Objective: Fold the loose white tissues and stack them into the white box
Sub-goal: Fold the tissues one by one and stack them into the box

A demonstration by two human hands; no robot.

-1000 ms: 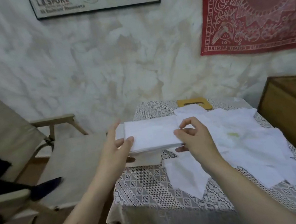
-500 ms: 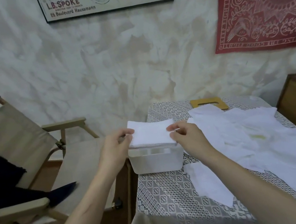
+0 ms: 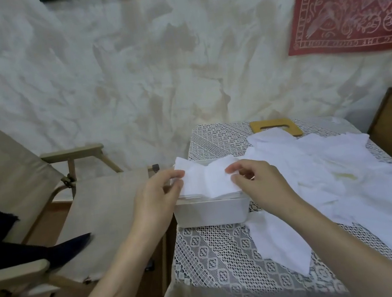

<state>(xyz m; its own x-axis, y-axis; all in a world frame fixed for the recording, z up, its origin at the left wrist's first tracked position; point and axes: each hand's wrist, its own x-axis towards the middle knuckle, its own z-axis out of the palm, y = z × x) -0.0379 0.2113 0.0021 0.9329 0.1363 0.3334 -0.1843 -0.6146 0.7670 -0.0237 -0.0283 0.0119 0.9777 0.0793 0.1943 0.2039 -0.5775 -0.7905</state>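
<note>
folded tissue [image 3: 207,181] came down from above white box [image 3: 210,214] onto the stack inside, proud of rim | left hand [image 3: 156,202], right hand [image 3: 262,185] still pinch its ends | loose tissues [image 3: 353,174] right of box: plenty left

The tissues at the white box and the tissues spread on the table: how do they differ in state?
The folded tissues form one neat stack at the top of the white box; the loose tissues lie scattered and overlapping on the table. The left hand and right hand hold the folded tissues at their ends; no hand holds the loose tissues. Both are white.
</note>
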